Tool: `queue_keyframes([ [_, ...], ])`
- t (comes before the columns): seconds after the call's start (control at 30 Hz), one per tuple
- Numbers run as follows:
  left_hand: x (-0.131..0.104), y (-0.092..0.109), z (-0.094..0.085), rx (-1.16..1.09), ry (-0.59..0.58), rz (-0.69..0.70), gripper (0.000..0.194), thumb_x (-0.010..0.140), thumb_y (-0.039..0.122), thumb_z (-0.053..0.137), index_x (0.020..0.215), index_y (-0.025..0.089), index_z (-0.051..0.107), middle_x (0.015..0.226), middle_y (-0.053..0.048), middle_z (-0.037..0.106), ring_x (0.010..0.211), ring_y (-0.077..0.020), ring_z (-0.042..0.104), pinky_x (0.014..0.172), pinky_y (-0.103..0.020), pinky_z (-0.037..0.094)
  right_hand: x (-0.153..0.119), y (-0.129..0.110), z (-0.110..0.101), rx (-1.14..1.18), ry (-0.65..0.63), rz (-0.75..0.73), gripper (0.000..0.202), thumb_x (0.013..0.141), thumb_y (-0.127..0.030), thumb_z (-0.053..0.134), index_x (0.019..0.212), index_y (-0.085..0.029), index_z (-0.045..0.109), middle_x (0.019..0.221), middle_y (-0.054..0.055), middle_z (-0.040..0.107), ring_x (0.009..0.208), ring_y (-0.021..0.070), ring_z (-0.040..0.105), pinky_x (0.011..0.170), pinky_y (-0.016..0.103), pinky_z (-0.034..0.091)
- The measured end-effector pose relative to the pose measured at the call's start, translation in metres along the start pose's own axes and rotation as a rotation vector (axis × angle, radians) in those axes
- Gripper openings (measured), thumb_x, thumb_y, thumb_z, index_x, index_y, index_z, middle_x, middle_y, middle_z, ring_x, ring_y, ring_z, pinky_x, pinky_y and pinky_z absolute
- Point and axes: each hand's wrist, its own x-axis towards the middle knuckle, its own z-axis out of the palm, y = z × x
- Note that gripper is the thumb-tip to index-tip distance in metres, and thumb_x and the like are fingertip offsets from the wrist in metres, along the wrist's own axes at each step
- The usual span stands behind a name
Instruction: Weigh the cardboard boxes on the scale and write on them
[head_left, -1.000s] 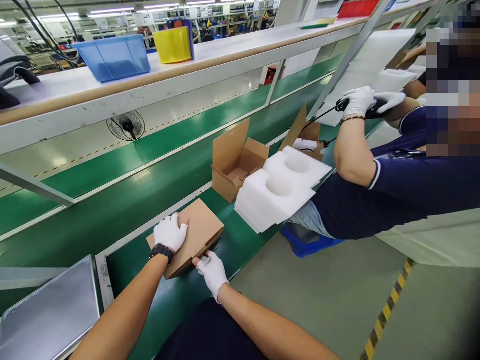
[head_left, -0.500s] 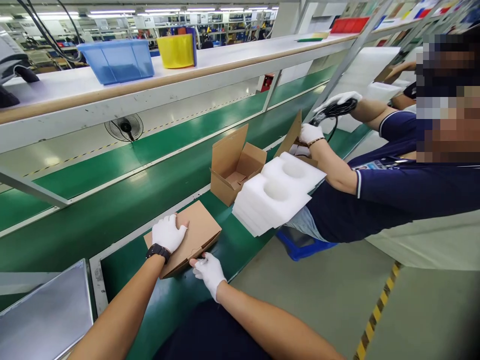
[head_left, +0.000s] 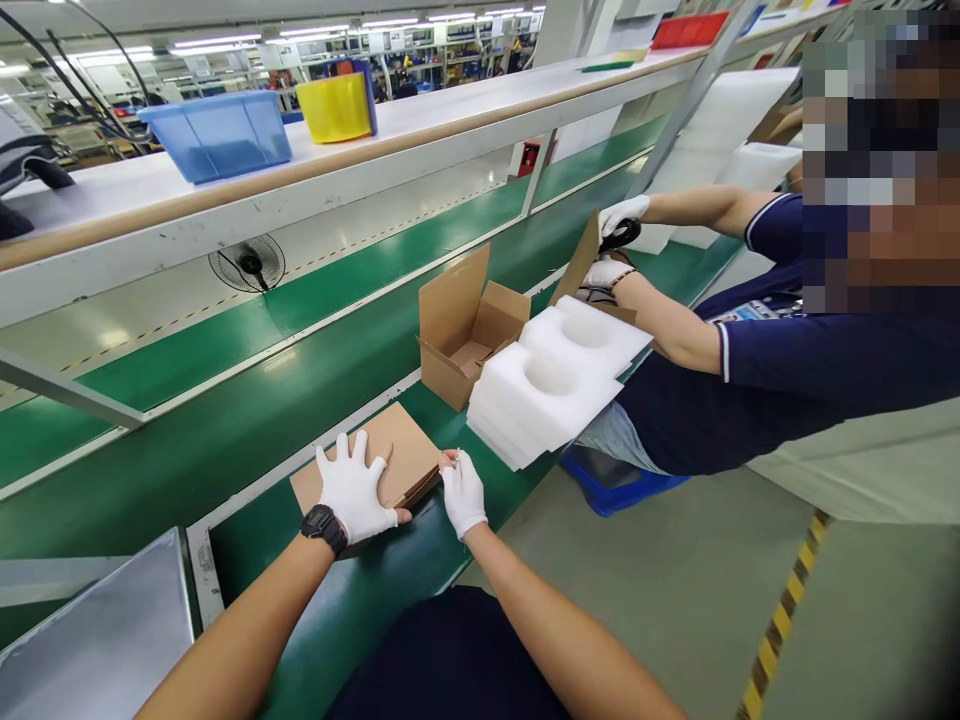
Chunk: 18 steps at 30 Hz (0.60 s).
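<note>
A closed brown cardboard box (head_left: pixel 411 440) lies on the green work surface (head_left: pixel 300 640) in front of me. Spread flat across its lid is my left hand (head_left: pixel 355 496), in a white glove with bare fingertips, a black watch at the wrist. My right hand (head_left: pixel 463 492), gloved the same way, is at the box's right front corner, its thumb and fingers pinched together there. Just beyond stands an open cardboard box (head_left: pixel 448 378) with its lid raised. White foam pieces with round hollows (head_left: pixel 514 415) are stacked to the right of it.
At right, a co-worker (head_left: pixel 810 370) in dark blue puts gloved hands and a black cable (head_left: pixel 621 233) at another open box (head_left: pixel 576 262). A shelf carries a blue bin (head_left: pixel 221 135) and yellow container (head_left: pixel 335 108). A metal tray (head_left: pixel 112 620) sits at lower left.
My right hand has moved right along the box's front edge to its corner. My left hand has spread out flatter on the lid. The co-worker's hands and cable have lowered toward the far box.
</note>
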Motion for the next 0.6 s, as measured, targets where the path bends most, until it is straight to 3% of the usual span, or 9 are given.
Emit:
queue_keyframes([
  [0.13,0.005,-0.011,0.002,0.012,-0.031,0.055,0.121,0.037,0.098,0.050,0.141,0.035,0.046,0.147,-0.020,0.032,0.134,-0.0540,0.014,0.100,-0.078,-0.004,-0.009,0.000,-0.001,-0.020,-0.007,-0.010,0.031,0.091,-0.052,0.046,0.093,-0.021,0.052,0.085,0.002,0.062,0.078,0.0187,0.056,0.076,0.031,0.043],
  [0.23,0.008,-0.013,0.001,0.021,-0.044,0.063,0.123,0.033,0.092,0.060,0.142,0.036,0.044,0.148,-0.020,0.028,0.133,-0.0531,0.016,0.101,-0.076,0.002,-0.014,0.001,-0.003,-0.047,0.003,0.001,0.030,0.091,-0.050,0.046,0.092,-0.021,0.052,0.086,0.003,0.063,0.077,0.0189,0.057,0.076,0.032,0.044],
  [0.43,0.011,-0.008,-0.010,-0.010,-0.074,0.069,0.106,0.046,0.072,0.071,0.140,0.033,0.045,0.140,-0.019,0.032,0.124,-0.0490,0.027,0.103,-0.066,0.016,-0.014,0.009,-0.008,-0.108,-0.012,-0.042,0.030,0.092,-0.049,0.049,0.094,-0.020,0.054,0.082,0.003,0.062,0.074,0.0185,0.058,0.076,0.032,0.045],
  [0.6,0.013,-0.006,-0.016,-0.043,-0.133,0.047,0.099,0.049,0.064,0.072,0.139,0.034,0.046,0.140,-0.017,0.031,0.124,-0.0495,0.027,0.104,-0.065,0.016,-0.013,0.017,-0.011,-0.133,-0.013,-0.066,0.027,0.092,-0.046,0.051,0.094,-0.020,0.054,0.082,0.003,0.062,0.073,0.0187,0.057,0.074,0.032,0.046],
])
